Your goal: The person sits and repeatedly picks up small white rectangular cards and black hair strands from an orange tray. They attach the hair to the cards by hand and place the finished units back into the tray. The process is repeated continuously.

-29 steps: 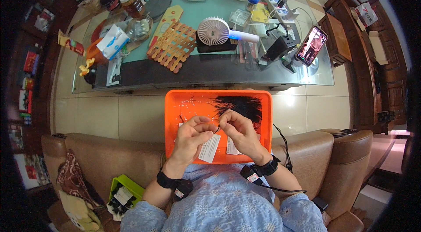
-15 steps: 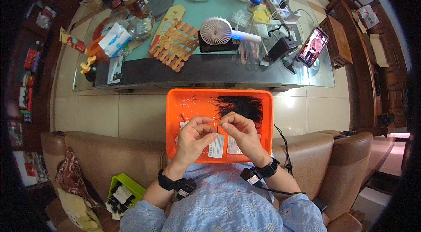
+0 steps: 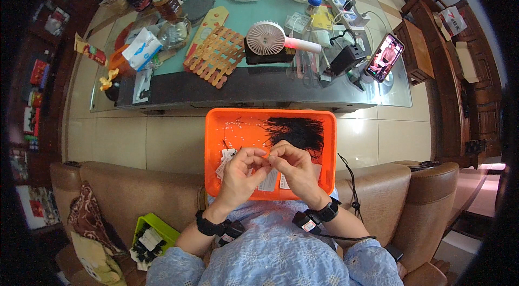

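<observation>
Over an orange tray (image 3: pixel 211 135), my left hand (image 3: pixel 242 173) and my right hand (image 3: pixel 294 167) meet, fingertips touching. Both are closed in a pinch. A white printed hang tag (image 3: pixel 267 182) shows just below the fingers, its upper part covered by them. The thin black string at its top is hidden by my fingertips now, and whatever the right fingers hold is too small to make out. A bundle of black strings (image 3: pixel 300 133) lies at the tray's far right. More white tags (image 3: pixel 224 163) lie beside my left hand, and others (image 3: pixel 284 180) are partly under my right.
Tiny white bits (image 3: pixel 238 126) are scattered in the tray's far left. Beyond stands a glass-topped table (image 3: pixel 216 94) with a handheld fan (image 3: pixel 267 37), a wooden slat mat (image 3: pixel 216 56) and a propped phone (image 3: pixel 385 58). A green bin (image 3: pixel 170 232) sits on the sofa at left.
My hands have drawn together until the fingertips touch, and the right has shifted slightly left. They now cover more of the hang tag. The fan's light went from blue to red.
</observation>
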### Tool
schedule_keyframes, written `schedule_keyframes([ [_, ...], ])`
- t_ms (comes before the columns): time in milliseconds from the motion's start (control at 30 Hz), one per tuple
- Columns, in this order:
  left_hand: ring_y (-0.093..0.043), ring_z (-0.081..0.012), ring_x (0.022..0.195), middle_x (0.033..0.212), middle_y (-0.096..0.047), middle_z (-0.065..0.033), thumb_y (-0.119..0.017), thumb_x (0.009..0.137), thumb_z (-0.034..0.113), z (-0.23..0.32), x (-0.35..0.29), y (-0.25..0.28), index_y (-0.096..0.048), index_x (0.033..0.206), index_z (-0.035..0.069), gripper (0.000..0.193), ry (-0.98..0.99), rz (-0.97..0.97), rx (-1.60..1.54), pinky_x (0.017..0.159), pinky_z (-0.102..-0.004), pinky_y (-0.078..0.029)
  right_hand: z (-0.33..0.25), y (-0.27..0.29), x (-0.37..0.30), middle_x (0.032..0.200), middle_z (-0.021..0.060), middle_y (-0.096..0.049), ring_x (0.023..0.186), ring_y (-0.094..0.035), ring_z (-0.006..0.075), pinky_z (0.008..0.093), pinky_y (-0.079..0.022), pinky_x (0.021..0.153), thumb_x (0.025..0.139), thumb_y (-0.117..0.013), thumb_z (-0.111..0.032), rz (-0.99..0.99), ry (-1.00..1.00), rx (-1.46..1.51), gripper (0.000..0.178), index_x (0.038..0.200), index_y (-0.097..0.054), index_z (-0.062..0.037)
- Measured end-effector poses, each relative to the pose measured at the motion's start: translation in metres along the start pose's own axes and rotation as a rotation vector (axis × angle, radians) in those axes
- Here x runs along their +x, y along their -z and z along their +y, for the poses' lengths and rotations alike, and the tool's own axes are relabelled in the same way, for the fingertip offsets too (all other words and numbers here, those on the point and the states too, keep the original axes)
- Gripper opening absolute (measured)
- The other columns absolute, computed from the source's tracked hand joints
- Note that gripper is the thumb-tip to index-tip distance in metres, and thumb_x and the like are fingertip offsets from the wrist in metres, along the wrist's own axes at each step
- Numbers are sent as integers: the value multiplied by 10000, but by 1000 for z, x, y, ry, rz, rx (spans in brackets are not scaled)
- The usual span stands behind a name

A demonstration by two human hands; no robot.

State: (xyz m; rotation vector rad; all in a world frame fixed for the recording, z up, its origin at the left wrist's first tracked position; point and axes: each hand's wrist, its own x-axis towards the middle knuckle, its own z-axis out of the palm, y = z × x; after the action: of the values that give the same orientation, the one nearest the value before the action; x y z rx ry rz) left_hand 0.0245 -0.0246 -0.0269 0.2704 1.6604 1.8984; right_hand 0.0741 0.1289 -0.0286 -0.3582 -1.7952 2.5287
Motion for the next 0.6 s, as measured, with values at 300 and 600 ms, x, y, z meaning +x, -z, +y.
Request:
schedule_keyframes([
  [300,-619,-104,884,938,-650,-70,-645,846,-40,-6,-5,11,-539,1108,-14,284,20,64,29,766,-228,-503,4,-2,5,887,-18,-577,831,-524,57,211,-428,761,916,-615,-69,-37,-110,17,78,878,-622,0],
  [600,-603,-100,867,992,-679,-67,-680,823,6,-6,-5,56,-614,1053,-22,242,33,141,330,763,-238,-491,12,48,36,803,126,-667,766,-641,204,304,-509,713,761,-690,-101,-106,-161,-905,141,856,-687,3],
])
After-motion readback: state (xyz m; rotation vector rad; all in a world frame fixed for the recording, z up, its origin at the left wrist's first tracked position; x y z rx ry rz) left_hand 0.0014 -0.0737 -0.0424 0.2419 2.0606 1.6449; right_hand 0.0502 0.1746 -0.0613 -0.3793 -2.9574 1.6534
